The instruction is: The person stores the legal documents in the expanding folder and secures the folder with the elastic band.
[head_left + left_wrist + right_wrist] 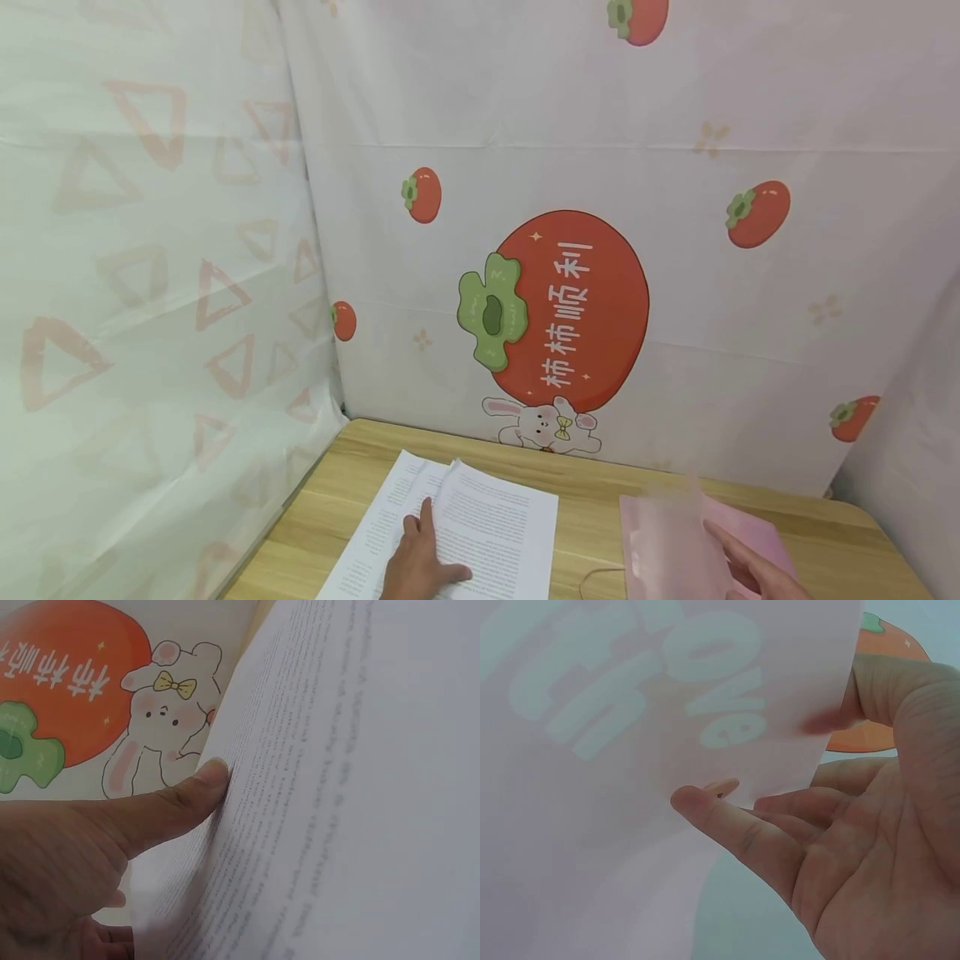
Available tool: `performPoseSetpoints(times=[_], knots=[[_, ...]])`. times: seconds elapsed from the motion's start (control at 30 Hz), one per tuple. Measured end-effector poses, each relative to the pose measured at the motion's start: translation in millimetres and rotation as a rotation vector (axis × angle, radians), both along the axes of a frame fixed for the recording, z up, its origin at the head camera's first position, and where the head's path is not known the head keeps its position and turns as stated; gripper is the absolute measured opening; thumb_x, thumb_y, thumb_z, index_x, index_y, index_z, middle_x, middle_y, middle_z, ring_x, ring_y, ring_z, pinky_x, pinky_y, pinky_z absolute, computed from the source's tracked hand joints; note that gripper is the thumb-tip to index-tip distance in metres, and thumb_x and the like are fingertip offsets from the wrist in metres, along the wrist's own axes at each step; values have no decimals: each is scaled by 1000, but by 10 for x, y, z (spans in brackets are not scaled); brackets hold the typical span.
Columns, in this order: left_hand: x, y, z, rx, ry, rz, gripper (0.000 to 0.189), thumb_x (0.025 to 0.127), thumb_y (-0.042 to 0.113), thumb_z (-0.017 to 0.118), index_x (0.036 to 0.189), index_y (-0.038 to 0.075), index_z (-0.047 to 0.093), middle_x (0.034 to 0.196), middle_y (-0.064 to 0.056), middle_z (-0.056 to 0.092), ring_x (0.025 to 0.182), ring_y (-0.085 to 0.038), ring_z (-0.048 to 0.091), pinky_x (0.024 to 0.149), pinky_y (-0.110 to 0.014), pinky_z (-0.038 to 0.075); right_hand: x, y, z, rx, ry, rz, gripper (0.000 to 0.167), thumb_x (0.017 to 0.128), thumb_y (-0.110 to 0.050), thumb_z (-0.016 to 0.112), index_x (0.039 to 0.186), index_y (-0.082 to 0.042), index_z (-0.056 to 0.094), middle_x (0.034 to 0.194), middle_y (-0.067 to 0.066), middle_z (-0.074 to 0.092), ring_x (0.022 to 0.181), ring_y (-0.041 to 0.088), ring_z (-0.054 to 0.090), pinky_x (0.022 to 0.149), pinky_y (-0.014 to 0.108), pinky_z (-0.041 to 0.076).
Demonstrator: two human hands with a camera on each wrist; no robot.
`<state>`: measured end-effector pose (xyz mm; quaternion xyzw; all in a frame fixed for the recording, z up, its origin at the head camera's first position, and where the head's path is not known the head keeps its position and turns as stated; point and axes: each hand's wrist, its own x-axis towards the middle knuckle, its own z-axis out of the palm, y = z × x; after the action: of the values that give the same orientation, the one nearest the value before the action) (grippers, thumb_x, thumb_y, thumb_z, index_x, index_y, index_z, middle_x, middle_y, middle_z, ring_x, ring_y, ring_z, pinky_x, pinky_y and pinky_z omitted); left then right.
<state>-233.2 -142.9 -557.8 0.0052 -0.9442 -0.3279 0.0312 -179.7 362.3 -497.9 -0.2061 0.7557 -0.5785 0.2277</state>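
Observation:
My left hand (420,560) rests on printed paper sheets (491,517) at the left of the table, its index finger pointing up the page and its thumb out to the right. In the left wrist view the thumb presses against a text-covered page (300,787). On the right side, a pink document folder (757,533) lies with its translucent flap raised and blurred. My right hand (753,567) pinches that flap between thumb and fingers. Pale "Love" lettering (720,675) and a small orange button (724,786) show on the flap in the right wrist view.
The wooden table (585,483) ends against a white cloth backdrop (712,292) printed with persimmons and a rabbit. Another cloth with triangles (150,292) hangs along the left side. A thin brown cord (600,571) curls out from the folder's left edge.

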Motion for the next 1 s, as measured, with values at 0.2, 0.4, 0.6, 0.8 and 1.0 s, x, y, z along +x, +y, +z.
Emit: performPoseSetpoints(times=[0.2, 0.4, 0.6, 0.8, 1.0], knots=[[17, -79, 50, 7, -13, 2, 117, 62, 35, 99, 151, -8, 35, 113, -24, 51, 83, -33, 57, 74, -54, 54, 7, 25, -10, 25, 16, -2, 62, 111, -18, 48, 126, -75, 29, 148, 51, -13, 139, 37, 41, 91, 20, 47], [-11, -186, 54, 110, -62, -45, 99, 74, 20, 91, 148, -14, 35, 124, -36, 54, 108, -51, 59, 94, -64, 48, -15, 52, -40, -133, -59, 51, 61, 111, -15, 47, 129, -72, 38, 147, -29, 28, 127, -6, 44, 94, 19, 45], [-58, -369, 55, 241, -131, -119, 72, 85, 5, 77, 141, -21, 40, 94, -17, 67, 87, -32, 67, 82, -54, 55, -17, 26, -65, -247, -111, 82, 56, 111, -17, 47, 131, -70, 44, 130, -47, 32, 119, -16, 43, 96, 19, 45], [-95, -455, 42, 292, -76, -172, 52, 82, 1, 79, 126, -17, 59, 75, -3, 57, 69, -17, 55, 64, -34, 49, -11, 32, -75, -291, -65, 115, 61, 111, -12, 45, 136, -67, 42, 135, -46, 32, 122, -13, 43, 96, 20, 45], [-123, -505, 60, 369, -97, -251, 42, 89, 8, 76, 122, -14, 62, 78, -3, 57, 71, -19, 53, 61, -30, 45, -2, 37, -58, -345, -48, 154, 63, 111, -8, 40, 142, -63, 41, 139, -42, 35, 127, -8, 44, 99, 23, 46]])
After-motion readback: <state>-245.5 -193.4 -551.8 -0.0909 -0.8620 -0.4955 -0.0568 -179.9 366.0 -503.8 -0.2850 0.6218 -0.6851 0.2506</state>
